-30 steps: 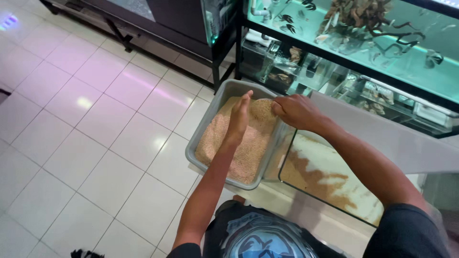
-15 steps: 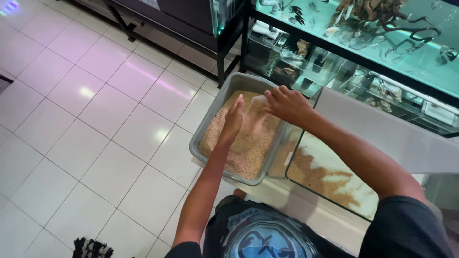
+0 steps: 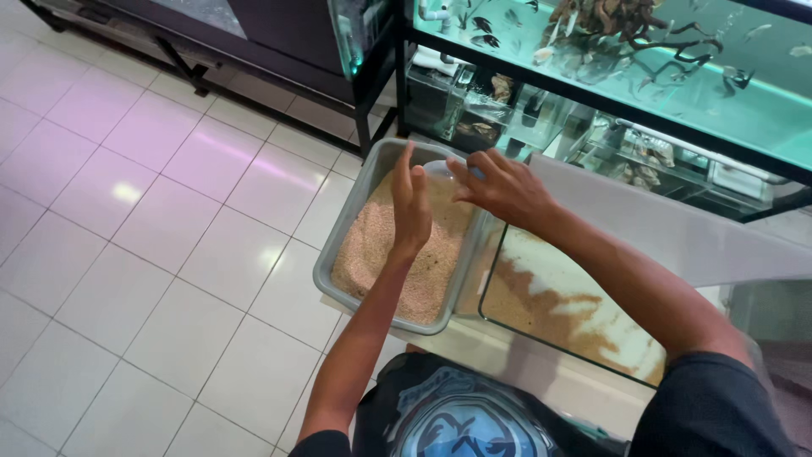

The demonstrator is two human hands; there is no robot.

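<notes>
Floor: pale square tiles (image 3: 127, 245) are seen under everything, with soft pink light on them.
Sand: light brown sand (image 3: 385, 254) is heaped inside a grey tub (image 3: 331, 262), which rests on the floor just beside a glass tank (image 3: 584, 313).
Left hand: the left hand (image 3: 412, 207) is held over the sand with the fingers stretched out flat; nothing is gripped in it.
Right hand: the right hand (image 3: 503, 186) is curled at the far end of the tub, touching a small clear, rounded thing (image 3: 440, 172); it cannot be told if this is truly gripped.
Glass tank: a thin, patchy layer of sand is spread on its bottom, with bare spots left.
Risk, spill: sand could be dropped on the tiles if it is carried over the gap between tub and tank.
Risk, knock: the thin glass edge could be bumped by an arm, since the arm is stretched right above it.
Risk, slip: loose grains on smooth tiles could be slipped on.
Behind: a big lit fish tank (image 3: 677, 76) with fish and dark wood is set on a black stand (image 3: 397, 93).
Packages, labels, signs: none can be made out; small boxes under the fish tank are too blurred to tell.
</notes>
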